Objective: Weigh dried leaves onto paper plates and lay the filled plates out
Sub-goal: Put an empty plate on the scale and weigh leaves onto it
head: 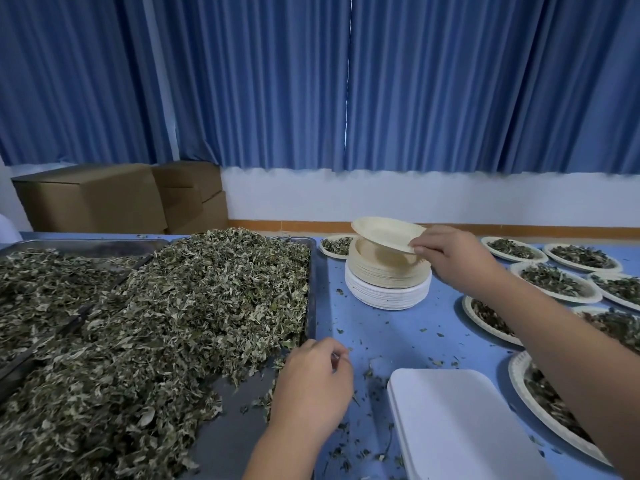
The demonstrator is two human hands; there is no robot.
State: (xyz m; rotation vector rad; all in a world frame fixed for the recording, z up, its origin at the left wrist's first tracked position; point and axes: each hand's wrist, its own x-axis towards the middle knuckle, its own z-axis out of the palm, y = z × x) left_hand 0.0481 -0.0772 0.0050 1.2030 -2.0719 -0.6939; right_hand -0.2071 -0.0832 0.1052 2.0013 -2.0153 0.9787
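My right hand (450,258) pinches the rim of an empty cream paper plate (384,232) and holds it tilted just above the stack of paper plates (388,282). A big heap of dried leaves (180,313) fills the metal tray (313,271) on the left. My left hand (311,382) hovers at the tray's right front edge with fingers loosely curled; it seems to hold nothing. The white scale platform (453,427) lies in front of me with nothing on it. Several filled plates (554,282) are laid out to the right.
A second metal tray (79,245) of leaves sits at far left. Another filled plate (336,245) lies behind the stack. Leaf crumbs dot the blue table (381,330). Cardboard boxes (104,199) stand at the back left under blue curtains.
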